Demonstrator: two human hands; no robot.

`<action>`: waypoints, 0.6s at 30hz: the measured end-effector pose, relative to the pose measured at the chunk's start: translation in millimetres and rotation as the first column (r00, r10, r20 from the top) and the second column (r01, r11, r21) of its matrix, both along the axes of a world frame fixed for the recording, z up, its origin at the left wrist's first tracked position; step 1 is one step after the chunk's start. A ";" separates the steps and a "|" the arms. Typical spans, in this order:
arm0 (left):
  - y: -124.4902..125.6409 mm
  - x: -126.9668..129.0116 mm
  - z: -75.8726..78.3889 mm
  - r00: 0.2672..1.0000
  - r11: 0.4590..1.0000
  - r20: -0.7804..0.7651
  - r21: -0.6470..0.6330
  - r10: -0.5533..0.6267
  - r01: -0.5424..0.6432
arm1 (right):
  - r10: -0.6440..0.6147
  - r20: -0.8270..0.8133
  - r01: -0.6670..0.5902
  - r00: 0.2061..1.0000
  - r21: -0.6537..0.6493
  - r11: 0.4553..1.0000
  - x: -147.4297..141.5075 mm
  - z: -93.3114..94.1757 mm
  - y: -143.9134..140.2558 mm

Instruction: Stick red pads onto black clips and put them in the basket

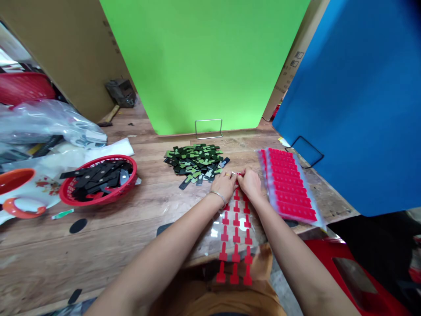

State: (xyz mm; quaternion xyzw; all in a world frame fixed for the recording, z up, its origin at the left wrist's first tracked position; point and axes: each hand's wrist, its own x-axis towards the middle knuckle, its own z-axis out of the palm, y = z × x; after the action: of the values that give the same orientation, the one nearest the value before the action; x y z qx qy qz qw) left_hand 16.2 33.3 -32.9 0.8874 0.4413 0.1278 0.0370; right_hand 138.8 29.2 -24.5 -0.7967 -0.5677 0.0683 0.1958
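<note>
A clear plastic sheet (210, 235) with rows of red T-shaped stickers (236, 219) lies in front of me, its near end hanging over the table edge. At its far end, my left hand (224, 186), with a ring and a bracelet, has its fingers closed together. My right hand (250, 183) meets it there, fingers pinched at a red sticker (240, 174). The fingers partly hide what lies between them. Just beyond my left hand is a loose pile of black and green flat pieces (195, 160), some with silvery parts.
A stack of red sticker sheets (291, 184) lies right. Left are a red basket (108, 199) of black pieces and a white mug (46, 193) with orange handle. A green board (204, 66) and a blue board (355, 105) stand behind, with wire stands (208, 137) at the base.
</note>
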 end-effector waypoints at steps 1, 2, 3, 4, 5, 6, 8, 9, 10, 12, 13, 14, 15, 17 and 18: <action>-0.2 0.0 0.3 1.000 1.000 0.002 -0.003 -0.001 0.001 | -0.001 -0.012 0.001 1.000 0.013 1.000 0.5 -0.5 -0.2; -0.4 0.0 0.6 1.000 1.000 0.004 -0.005 -0.001 0.001 | -0.002 -0.024 0.002 1.000 0.029 1.000 1.1 -1.0 -0.8; -0.6 -0.1 1.0 1.000 1.000 0.007 -0.008 -0.001 0.001 | -0.002 -0.038 0.004 0.999 0.049 0.999 1.9 -1.4 -1.8; -0.8 -0.3 1.5 1.000 1.000 0.009 -0.012 -0.002 0.002 | -0.002 -0.054 0.006 0.999 0.072 0.997 2.8 -1.7 -3.0; -1.0 -0.5 2.1 1.000 1.000 0.010 -0.016 -0.003 0.004 | 0.000 -0.070 0.007 0.998 0.096 0.995 3.8 -1.7 -4.4; -1.2 -0.7 2.6 1.000 1.000 0.011 -0.021 -0.005 0.006 | 0.005 -0.089 0.006 0.996 0.120 0.993 4.8 -1.3 -6.2; -1.9 -0.9 3.4 1.000 0.999 0.013 -0.031 -0.009 0.009 | 0.023 -0.122 -0.003 0.992 0.161 0.987 6.4 0.9 -10.7; -2.3 -0.7 3.7 1.000 0.999 0.015 -0.034 -0.009 0.009 | 0.033 -0.142 -0.006 0.989 0.187 0.982 6.6 2.9 -13.5; -2.8 -0.3 3.9 1.000 0.999 0.019 -0.036 -0.007 0.008 | 0.045 -0.175 -0.004 0.984 0.226 0.974 6.2 5.4 -16.7; -3.6 0.7 4.8 1.000 0.999 0.029 -0.038 -0.001 0.002 | 0.083 -0.286 0.018 0.955 0.334 0.942 3.9 12.1 -24.5; -3.8 0.9 5.8 0.999 0.999 0.036 -0.040 -0.001 0.002 | 0.116 -0.359 0.034 0.926 0.386 0.922 2.1 15.8 -29.1; -3.7 0.3 7.5 0.999 0.999 0.043 -0.043 -0.001 0.002 | 0.160 -0.435 0.045 0.886 0.425 0.904 0.0 19.5 -34.2; -3.2 -1.5 10.1 0.999 0.999 0.051 -0.046 0.000 0.002 | 0.208 -0.505 0.046 0.838 0.446 0.894 -2.1 22.8 -39.9; -0.9 -10.4 18.1 0.997 0.999 0.072 -0.045 0.018 -0.015 | 0.280 -0.608 0.018 0.743 0.436 0.900 -6.0 27.4 -53.1; 0.9 -18.1 23.2 0.995 0.998 0.089 -0.035 0.048 -0.045 | 0.297 -0.647 0.004 0.703 0.421 0.907 -7.4 28.2 -60.4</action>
State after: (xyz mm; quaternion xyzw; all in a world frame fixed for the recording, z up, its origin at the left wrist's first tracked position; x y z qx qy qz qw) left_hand -2.0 34.2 -9.7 0.8695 0.4617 0.1613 0.0686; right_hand 131.4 -31.1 3.7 -0.6067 -0.5160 0.2645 0.5437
